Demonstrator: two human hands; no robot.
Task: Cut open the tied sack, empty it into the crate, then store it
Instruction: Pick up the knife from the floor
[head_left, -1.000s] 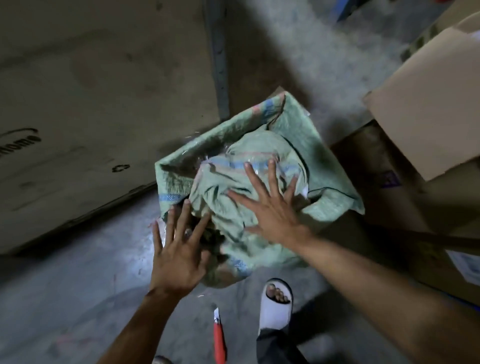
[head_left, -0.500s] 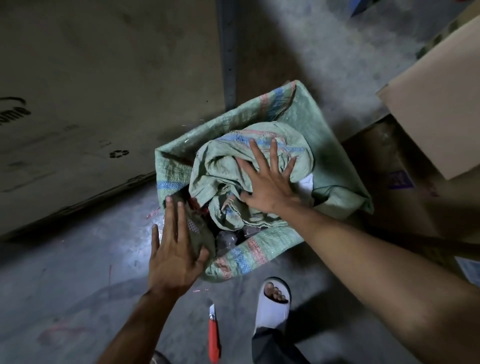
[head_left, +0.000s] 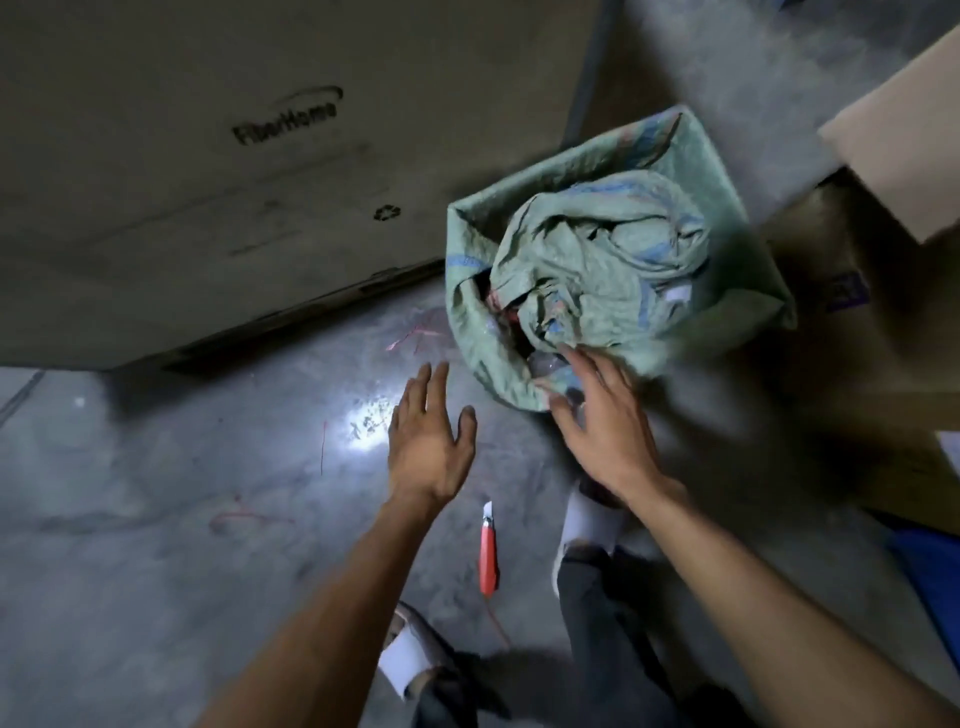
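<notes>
Here, right hand (head_left: 605, 426) overlaps the sack (head_left: 597, 260) rim.

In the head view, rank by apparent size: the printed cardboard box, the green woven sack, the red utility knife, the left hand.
1. Printed cardboard box, cropped
2. Green woven sack
3. Left hand
4. Red utility knife; the hand is nearer the camera, so only apparent.

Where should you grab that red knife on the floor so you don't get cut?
Grab the knife by its red handle, coming down from above. It lies flat on the floor, with the pale blade tip pointing away from the person, towards the sack. So fingers should close across the middle or near end, well clear of the tip. The left hand looks closest.
</notes>
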